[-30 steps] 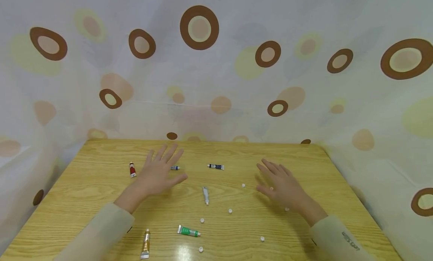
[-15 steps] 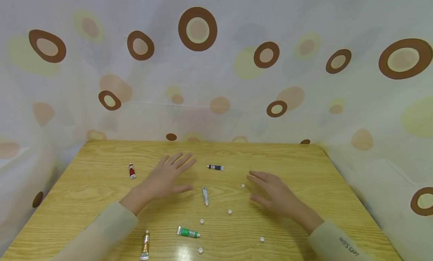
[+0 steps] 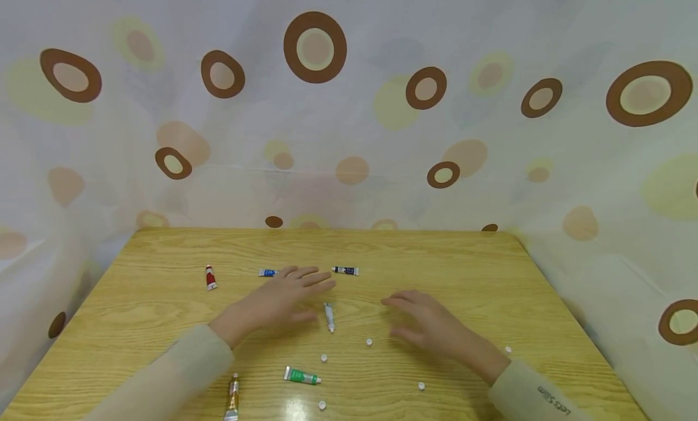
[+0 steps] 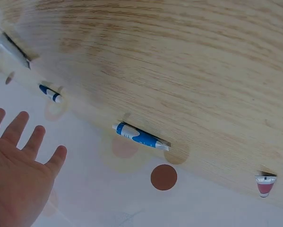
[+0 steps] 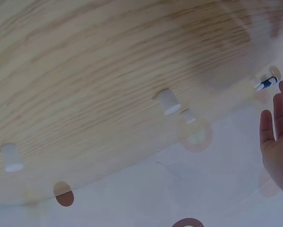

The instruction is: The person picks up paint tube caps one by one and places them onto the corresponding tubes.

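Observation:
My left hand [image 3: 278, 300], fingers spread and holding nothing, hovers over the table just left of a silver-grey paint tube [image 3: 329, 317]. Its fingers overlap one end of a blue paint tube [image 3: 268, 272] in the head view. Beyond the fingertips lies a dark blue paint tube [image 3: 346, 270]. Across from it, my right hand [image 3: 431, 324] is held above the wood with straightened fingers pointing left, also with nothing in it. A white cap [image 3: 369, 342] lies near its thumb. The left wrist view shows the same blue tube [image 4: 140, 135] beside the outstretched left hand [image 4: 18, 175].
A red tube [image 3: 211, 277] lies at the back left. Nearer the front are a green tube [image 3: 302, 375] and a gold tube [image 3: 232, 398]. Several white caps, including one cap [image 3: 421, 386], are scattered on the wooden table [image 3: 452, 257]. A patterned curtain [image 3: 349, 118] surrounds it.
Both hands have moved inward toward each other and slightly nearer the front edge. The blue tube shows again from behind the left hand. The tubes stay where they were.

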A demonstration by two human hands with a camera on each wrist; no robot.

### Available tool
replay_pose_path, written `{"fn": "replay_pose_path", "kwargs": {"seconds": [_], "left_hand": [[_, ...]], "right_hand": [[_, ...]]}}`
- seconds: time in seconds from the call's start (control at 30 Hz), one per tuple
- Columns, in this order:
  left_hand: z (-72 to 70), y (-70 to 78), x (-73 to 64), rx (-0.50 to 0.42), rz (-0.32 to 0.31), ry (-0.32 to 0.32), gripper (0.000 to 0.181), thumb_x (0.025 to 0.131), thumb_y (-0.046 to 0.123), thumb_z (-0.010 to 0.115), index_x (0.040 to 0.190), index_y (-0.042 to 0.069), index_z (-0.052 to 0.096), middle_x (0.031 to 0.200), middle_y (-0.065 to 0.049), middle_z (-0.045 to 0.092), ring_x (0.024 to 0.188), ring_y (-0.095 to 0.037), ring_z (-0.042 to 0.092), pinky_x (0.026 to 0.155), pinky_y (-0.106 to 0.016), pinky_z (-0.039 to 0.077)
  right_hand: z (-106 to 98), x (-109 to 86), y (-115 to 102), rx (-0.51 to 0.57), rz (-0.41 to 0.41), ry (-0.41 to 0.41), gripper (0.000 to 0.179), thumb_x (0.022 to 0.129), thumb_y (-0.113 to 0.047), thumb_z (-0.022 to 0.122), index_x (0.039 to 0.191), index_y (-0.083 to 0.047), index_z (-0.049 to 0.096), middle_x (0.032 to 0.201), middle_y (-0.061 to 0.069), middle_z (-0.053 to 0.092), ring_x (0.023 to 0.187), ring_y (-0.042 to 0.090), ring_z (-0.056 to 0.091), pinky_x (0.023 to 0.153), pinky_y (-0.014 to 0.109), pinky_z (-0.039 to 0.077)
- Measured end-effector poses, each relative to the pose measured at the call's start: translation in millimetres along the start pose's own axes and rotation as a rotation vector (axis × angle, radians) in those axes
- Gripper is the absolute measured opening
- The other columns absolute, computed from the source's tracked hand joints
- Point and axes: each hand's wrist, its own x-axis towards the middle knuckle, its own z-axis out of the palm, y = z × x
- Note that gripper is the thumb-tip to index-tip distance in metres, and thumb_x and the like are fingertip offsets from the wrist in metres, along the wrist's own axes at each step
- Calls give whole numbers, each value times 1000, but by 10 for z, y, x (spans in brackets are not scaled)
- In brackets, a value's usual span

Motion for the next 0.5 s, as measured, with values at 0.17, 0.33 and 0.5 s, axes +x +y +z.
{"fn": "replay_pose_path", "kwargs": {"seconds": [0.17,0.33,0.5], "left_hand": [[39,45,77,27,28,-42,66,99,41,67,157,19,44,161,-2,47,149,-30,45,122,-57,34],[82,71,141,31,45,-74,61,98,40,68,154,22,49,157,2,52,145,-26,50,121,-53,37],[139,62,178,34,63,-105,58,99,40,67,152,22,52,154,4,56,142,-22,53,121,-48,39]], "right_hand": [[7,33,-68,89,57,-117,49,95,-29,74,139,-11,63,137,13,65,126,33,62,105,54,52],[37,74,-114,175,73,-197,47,97,-31,72,138,-10,64,134,6,65,120,23,63,103,46,54],[85,91,-140,283,105,-247,50,96,-37,72,138,-13,64,129,-3,65,113,13,62,101,36,54]]}}
